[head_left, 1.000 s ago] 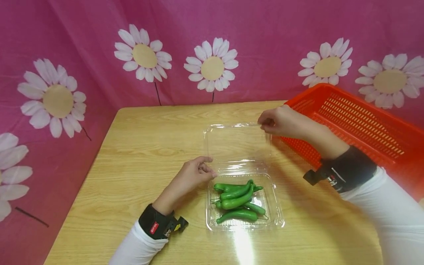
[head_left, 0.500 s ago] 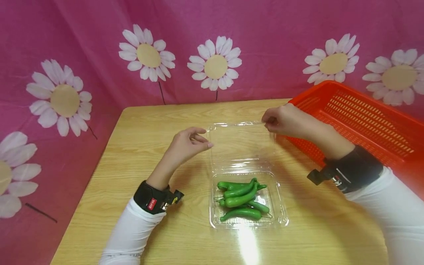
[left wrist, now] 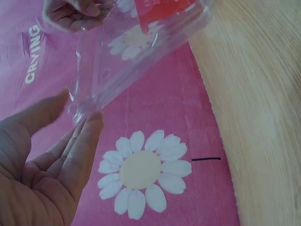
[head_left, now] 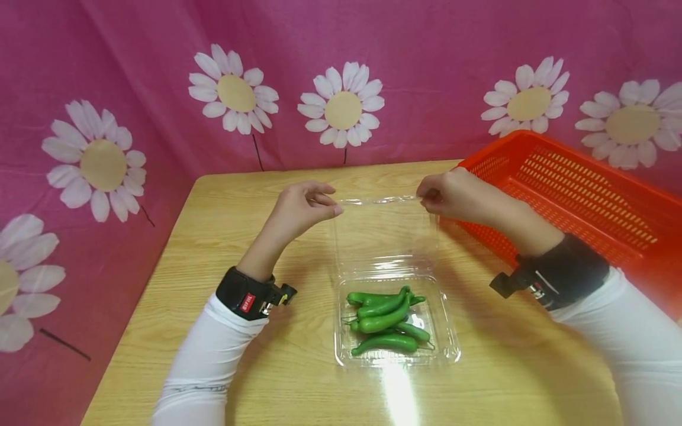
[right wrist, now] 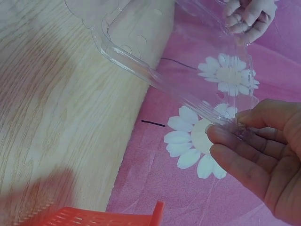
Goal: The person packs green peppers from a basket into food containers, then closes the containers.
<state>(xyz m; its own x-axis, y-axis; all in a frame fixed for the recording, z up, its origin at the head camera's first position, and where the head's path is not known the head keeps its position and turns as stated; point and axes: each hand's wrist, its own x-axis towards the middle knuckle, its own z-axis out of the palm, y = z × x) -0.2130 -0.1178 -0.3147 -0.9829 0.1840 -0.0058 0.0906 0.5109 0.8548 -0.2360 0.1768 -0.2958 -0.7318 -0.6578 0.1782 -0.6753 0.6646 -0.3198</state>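
Observation:
A clear plastic clamshell container (head_left: 450, 349) lies on the table with its lid (head_left: 383, 234) raised behind the base. Several green chili peppers (head_left: 380, 322) are heaped in the base. My right hand (head_left: 455, 192) pinches the lid's far right corner between thumb and fingers, as the right wrist view shows. At the far left corner is my left hand (head_left: 303, 213), its thumb and fingers apart on either side of the lid's edge. In the left wrist view its fingertips (left wrist: 94, 123) are at the corner; whether they touch it is hard to tell.
A red perforated plastic basket (head_left: 559, 207) stands at the right of the wooden table (head_left: 213, 248), close behind my right forearm. A pink cloth (head_left: 426, 59) with white daisies hangs behind and to the left of the table.
My left hand has moved from beside the hinge up along the lid's left side to its far left corner. My right hand has stayed on the far right corner.

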